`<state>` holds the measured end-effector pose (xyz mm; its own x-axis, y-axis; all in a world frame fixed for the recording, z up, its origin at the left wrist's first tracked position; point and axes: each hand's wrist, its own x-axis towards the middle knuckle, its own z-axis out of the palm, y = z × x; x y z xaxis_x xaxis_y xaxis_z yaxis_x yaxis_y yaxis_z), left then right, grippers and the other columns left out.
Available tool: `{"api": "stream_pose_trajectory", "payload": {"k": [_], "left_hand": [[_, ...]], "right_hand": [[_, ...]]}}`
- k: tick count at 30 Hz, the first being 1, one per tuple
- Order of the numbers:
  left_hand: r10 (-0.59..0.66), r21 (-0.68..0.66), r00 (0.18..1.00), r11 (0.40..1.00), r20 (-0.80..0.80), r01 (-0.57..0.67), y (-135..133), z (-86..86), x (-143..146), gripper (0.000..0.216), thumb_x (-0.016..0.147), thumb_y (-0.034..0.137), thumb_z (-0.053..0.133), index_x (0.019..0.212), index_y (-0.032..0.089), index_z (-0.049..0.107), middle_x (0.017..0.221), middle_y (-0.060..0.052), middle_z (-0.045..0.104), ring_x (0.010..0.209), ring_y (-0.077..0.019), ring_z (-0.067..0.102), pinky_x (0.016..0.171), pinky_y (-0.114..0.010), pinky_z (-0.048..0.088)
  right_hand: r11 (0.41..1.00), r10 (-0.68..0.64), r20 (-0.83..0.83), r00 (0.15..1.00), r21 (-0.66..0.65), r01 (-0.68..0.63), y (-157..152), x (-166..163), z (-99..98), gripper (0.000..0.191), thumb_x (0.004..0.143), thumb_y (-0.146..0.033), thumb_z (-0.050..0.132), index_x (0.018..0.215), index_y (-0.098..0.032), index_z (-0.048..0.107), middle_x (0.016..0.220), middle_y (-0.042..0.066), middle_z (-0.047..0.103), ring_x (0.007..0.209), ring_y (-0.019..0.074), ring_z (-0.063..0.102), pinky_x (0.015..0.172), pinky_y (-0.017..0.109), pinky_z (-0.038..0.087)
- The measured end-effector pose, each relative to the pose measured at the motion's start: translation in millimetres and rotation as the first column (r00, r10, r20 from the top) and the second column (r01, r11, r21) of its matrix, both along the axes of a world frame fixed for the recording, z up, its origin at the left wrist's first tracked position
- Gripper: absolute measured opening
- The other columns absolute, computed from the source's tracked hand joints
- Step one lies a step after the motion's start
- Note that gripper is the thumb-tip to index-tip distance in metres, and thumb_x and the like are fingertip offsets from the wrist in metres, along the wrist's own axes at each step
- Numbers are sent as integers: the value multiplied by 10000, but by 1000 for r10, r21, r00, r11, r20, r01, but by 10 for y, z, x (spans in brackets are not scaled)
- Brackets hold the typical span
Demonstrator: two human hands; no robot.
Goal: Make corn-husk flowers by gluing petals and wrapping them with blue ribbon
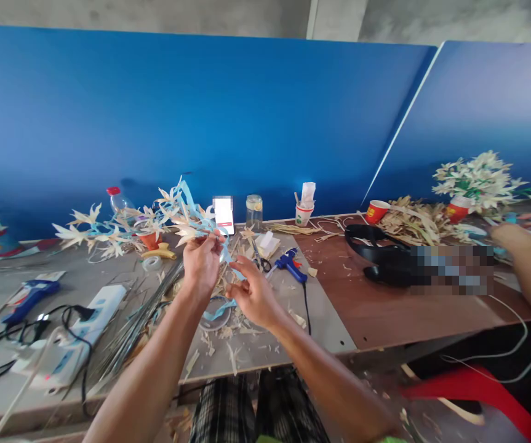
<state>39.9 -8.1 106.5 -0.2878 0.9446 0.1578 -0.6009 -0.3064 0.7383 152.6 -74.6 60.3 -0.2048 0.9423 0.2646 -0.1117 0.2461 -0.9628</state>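
My left hand [202, 261] is raised over the table with its fingers pinched on the stem of a spray of pale straw flowers [173, 218] wrapped in light blue tape. My right hand [253, 294] sits just below and to the right, fingers closed on the light blue tape strip [225, 251] that runs from the stem down to a loose loop [216, 311] on the table. Both hands are close together, a little apart.
A blue glue gun [291, 266], scissors [260, 261], a bundle of thin wires [143, 320] and a white power strip [83, 326] lie around the hands. Cups, a jar [254, 212] and a bottle stand along the blue wall. Another person's arm [528, 258] reaches in at right.
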Motion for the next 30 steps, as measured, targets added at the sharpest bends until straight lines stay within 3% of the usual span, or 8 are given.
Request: {"api": "stream_pose_trajectory", "payload": {"k": [2, 4, 7, 11, 17, 23, 26, 30], "left_hand": [[23, -2, 999, 1000, -31, -23, -44, 16, 40, 157, 594, 108, 717, 662, 123, 577, 651, 4, 604, 576, -68, 561, 571, -186, 408], [41, -22, 996, 999, -78, -43, -99, 22, 70, 152, 605, 143, 720, 656, 125, 577, 624, 5, 597, 545, -65, 539, 554, -192, 399], [40, -54, 984, 997, -174, -50, -172, 5, 70, 135, 623, 192, 711, 677, 126, 606, 582, 6, 588, 486, -63, 494, 501, -199, 358], [106, 6, 959, 994, -264, -109, -207, -53, 7, 94, 639, 199, 685, 683, 132, 635, 635, -9, 619, 567, -82, 548, 551, -203, 375], [70, -29, 965, 996, -254, -80, -249, -110, -31, 100, 614, 194, 698, 664, 140, 629, 628, -11, 624, 593, -101, 555, 614, -231, 402], [-167, -8, 967, 986, -195, 168, -309, -147, -71, 168, 590, 196, 758, 655, 133, 617, 698, -25, 633, 697, -119, 574, 719, -260, 421], [-212, -13, 966, 977, -145, 213, -299, -180, -112, 194, 578, 163, 776, 676, 140, 610, 730, -15, 634, 732, -116, 576, 738, -264, 424], [-197, -62, 978, 979, -71, 193, -294, -191, -145, 191, 581, 166, 776, 683, 137, 618, 713, -6, 631, 722, -107, 583, 727, -260, 431]], "right_hand": [[1000, -15, -116, 993, 2, 15, 31, -102, -64, 325, 700, -229, 670, 1022, -255, 634, 1267, 96, 507, 664, 115, 612, 625, 300, 501], [1000, 7, -266, 964, -20, -12, 95, -208, -90, 232, 683, -228, 669, 914, -245, 655, 1235, 80, 530, 662, 110, 599, 603, 286, 487], [995, -38, -413, 910, -95, -1, 168, -313, -65, 120, 666, -238, 653, 783, -221, 637, 957, 27, 626, 556, 82, 523, 537, 252, 441], [972, -166, -443, 881, -225, 70, 120, -315, 15, 115, 664, -255, 644, 756, -197, 607, 601, -48, 532, 464, 68, 448, 466, 212, 359], [928, -35, -543, 839, -329, -174, 5, -85, 195, 208, 624, -259, 693, 772, -175, 573, 524, -73, 492, 383, 22, 293, 376, 170, 192], [809, 99, -749, 655, -323, -491, 148, 292, 315, 251, 638, -216, 723, 830, -176, 567, 528, -81, 439, 465, 59, 396, 472, 204, 380], [798, 67, -772, 632, -338, -498, 151, 385, 281, 231, 636, -199, 736, 775, -190, 553, 502, -81, 395, 558, 100, 482, 561, 245, 447], [763, 96, -757, 647, -361, -535, 42, 379, 168, 226, 637, -182, 750, 769, -189, 567, 491, -81, 386, 533, 95, 450, 569, 256, 450]]}}
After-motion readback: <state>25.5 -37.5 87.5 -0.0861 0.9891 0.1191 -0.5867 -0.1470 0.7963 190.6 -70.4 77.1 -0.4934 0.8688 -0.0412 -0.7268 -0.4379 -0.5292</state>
